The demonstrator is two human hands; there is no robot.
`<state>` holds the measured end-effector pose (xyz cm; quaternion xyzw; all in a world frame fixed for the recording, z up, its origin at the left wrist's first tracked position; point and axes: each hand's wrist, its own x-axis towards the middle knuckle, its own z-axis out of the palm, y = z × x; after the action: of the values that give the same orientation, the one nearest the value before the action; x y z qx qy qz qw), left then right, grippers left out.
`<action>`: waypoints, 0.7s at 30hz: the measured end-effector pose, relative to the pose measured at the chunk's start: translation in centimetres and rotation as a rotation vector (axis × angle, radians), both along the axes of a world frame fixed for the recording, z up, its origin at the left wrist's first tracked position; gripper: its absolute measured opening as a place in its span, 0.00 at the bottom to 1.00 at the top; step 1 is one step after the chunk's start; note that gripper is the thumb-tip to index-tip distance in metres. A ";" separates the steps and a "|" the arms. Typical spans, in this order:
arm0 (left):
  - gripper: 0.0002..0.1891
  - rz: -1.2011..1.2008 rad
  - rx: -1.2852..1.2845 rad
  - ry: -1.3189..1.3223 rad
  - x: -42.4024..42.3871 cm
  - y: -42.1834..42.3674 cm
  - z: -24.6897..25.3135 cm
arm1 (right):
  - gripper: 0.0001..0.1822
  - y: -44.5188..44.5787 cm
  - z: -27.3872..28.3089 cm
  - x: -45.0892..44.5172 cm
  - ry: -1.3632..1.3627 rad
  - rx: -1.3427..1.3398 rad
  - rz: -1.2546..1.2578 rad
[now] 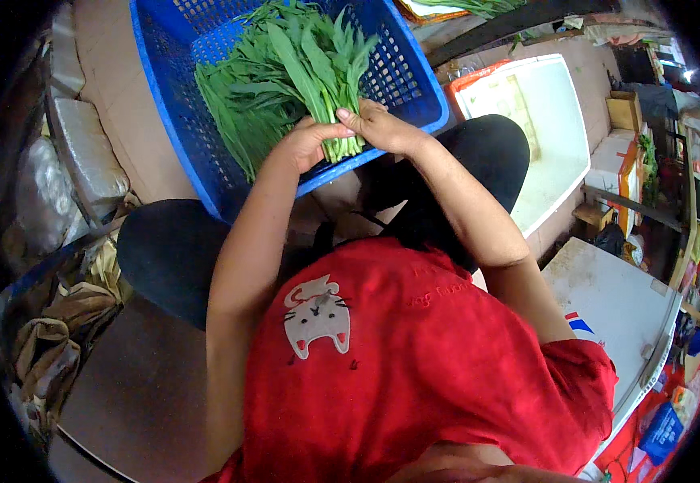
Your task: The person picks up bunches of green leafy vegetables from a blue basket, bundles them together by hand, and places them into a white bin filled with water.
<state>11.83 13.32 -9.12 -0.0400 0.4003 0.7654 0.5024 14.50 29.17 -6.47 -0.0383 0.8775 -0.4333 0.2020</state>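
In front of me is a blue plastic crate (434, 90) with perforated sides. A loose pile of long-leafed greens (229, 121) lies in its left part. Over its near rim I hold a bunch of leafy greens (313, 66), its leaves pointing away from me and its pale cut stems towards me. My left hand (310, 142) grips the stems from the left, the thumb lying across them. My right hand (383, 125) closes round the stems from the right, its thumb touching near the left thumb. The fingers behind the stems are partly hidden.
My knees flank the crate. To the right stands a white foam box (543, 108) with an orange edge; nearer is a white lid or cabinet top (603, 296). A plastic-wrapped block (90, 148) lies at left, above crumpled brown sacking (48, 350). More greens (482, 6) are at the top.
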 end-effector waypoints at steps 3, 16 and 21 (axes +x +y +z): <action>0.21 0.104 0.097 -0.073 0.0 -0.1 0.5 | 0.34 -0.5 1.8 -0.1 -0.071 -0.063 -0.007; 0.25 0.191 0.155 0.032 1.1 0.1 2.3 | 0.31 0.2 2.8 -1.3 -0.134 -0.163 0.198; 0.29 0.304 0.211 0.121 -0.5 1.8 4.7 | 0.35 0.0 8.2 -2.7 0.076 0.325 0.089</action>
<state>11.34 15.11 -4.37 -0.0011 0.3364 0.8713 0.3573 11.80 29.13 1.78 -0.0604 0.9405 -0.2744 0.1913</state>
